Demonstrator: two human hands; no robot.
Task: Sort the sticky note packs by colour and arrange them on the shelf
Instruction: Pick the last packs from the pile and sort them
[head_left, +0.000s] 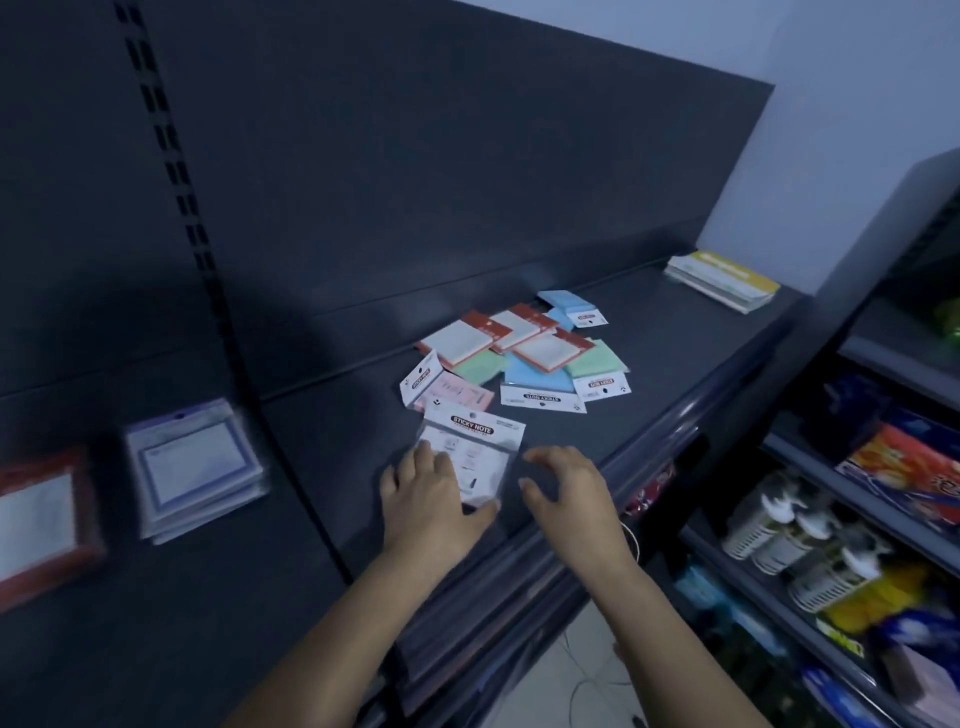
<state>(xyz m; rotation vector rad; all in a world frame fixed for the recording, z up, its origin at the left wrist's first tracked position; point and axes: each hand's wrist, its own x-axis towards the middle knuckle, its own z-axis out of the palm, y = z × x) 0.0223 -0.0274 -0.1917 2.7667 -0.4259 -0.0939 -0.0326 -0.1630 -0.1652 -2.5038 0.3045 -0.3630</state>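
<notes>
A dark shelf (675, 364) stands against a pale wall (779, 41) in dim light. Booklets (722, 283) lie at its far right end, pads (192, 467) at the left. Mixed packs (519, 353) are heaped mid-shelf. The left hand (431, 499) lies flat-fingered on a white pack (478, 441) at the front; the right hand (566, 493) hovers beside it, loosely curled and holding nothing.

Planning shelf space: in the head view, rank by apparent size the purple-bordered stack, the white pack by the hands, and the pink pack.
1. Purple-bordered stack, blurred near the frame's edge.
2. White pack, partly under the left hand.
3. Pink pack, partly covered, so its true size is unsure.
</notes>
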